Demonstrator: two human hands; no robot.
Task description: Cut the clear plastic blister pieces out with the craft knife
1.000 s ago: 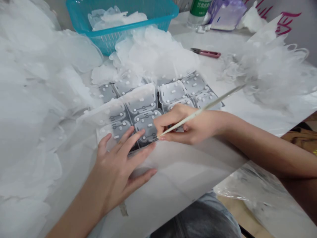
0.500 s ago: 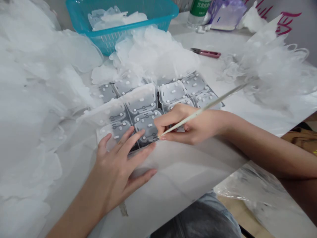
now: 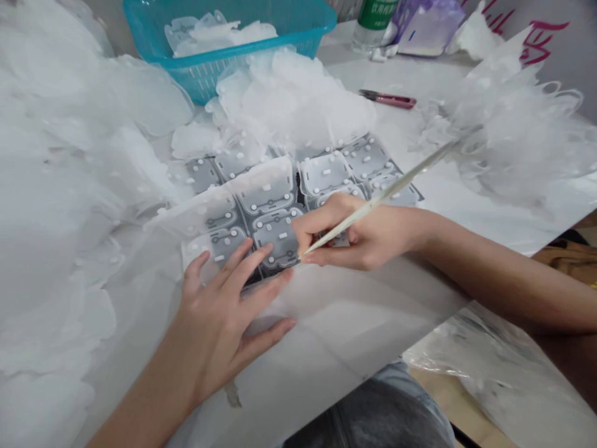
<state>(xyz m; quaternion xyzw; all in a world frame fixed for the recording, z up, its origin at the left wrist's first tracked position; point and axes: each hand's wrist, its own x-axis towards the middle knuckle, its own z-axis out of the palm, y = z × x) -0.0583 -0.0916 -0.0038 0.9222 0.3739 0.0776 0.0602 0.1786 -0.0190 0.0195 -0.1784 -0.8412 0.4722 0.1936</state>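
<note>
My right hand (image 3: 361, 236) pinches a long thin white stick (image 3: 396, 183), its tip touching the near edge of a grey moulded sheet (image 3: 280, 199) of several square pads with white studs. My left hand (image 3: 224, 311) lies flat with fingers spread, its fingertips pressing the near left pads of that sheet. Translucent white film pieces partly cover the sheet's left and far pads. The sheet rests on a white table (image 3: 336, 336).
Heaps of translucent white trimmings lie at the left (image 3: 60, 205), behind the sheet (image 3: 289, 99) and at the right (image 3: 513, 143). A teal basket (image 3: 224, 37) with more pieces stands at the back. Pink-handled scissors (image 3: 387, 98), a bottle (image 3: 373, 22) and a purple bag (image 3: 426, 28) are far right.
The stick's free end has swung slightly upward in my right hand. My left hand has stayed in place.
</note>
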